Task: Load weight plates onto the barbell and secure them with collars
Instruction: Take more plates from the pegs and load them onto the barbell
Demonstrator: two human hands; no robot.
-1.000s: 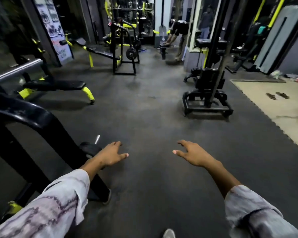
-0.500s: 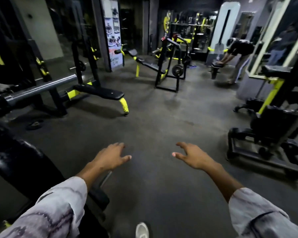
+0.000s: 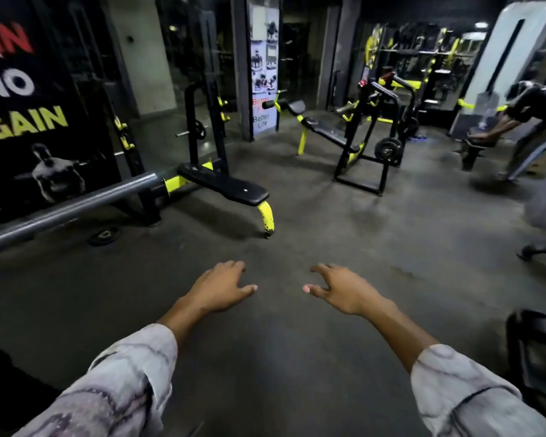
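Observation:
My left hand [image 3: 221, 287] and my right hand [image 3: 341, 290] hover side by side over the dark rubber floor, palms down, fingers spread, holding nothing. A bare steel barbell sleeve [image 3: 67, 206] juts in from the left edge at about waist height, well left of my left hand. A small black weight plate [image 3: 104, 235] lies flat on the floor under the bar's end. Another plate [image 3: 388, 149] hangs on a black rack further back. I see no collar.
A black flat bench with yellow legs [image 3: 230, 190] stands ahead on the left. A black and yellow rack [image 3: 369, 143] stands in the middle distance. A person [image 3: 530, 121] bends over a bench at the far right. Dark machine frames [image 3: 536, 351] sit at the right edge.
The view has swung left and risen. The barbell sleeve and wall lettering have come into sight, and the machine on the right has slid out. Both hands stay open and have drawn closer together.

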